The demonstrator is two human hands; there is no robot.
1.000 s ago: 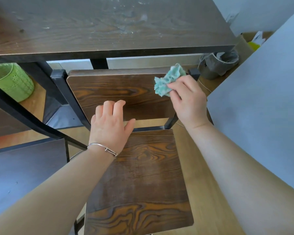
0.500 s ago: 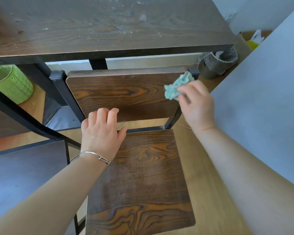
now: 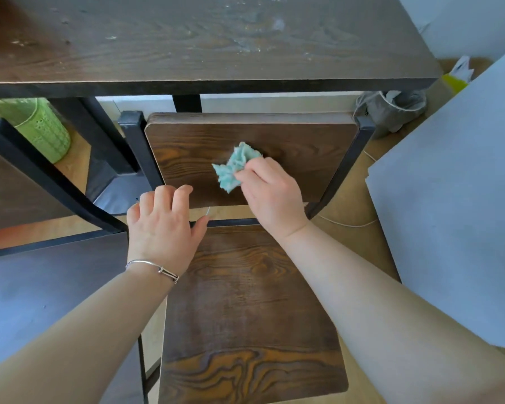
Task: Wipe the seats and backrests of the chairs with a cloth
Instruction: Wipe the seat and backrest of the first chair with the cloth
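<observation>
Dark wood-grain chair backrest (image 3: 303, 158) being wiped
A crumpled teal cloth (image 3: 233, 167) is pinched by the right hand (image 3: 270, 196) against its centre; the left hand (image 3: 162, 225), loosely open, is placed at 7 o'clock, probably for steadying.

No text, label, brand, number or sign could be read anywhere in the view. The white and yellow packet (image 3: 461, 72) at the upper right was too small and blurred to show any print.
</observation>
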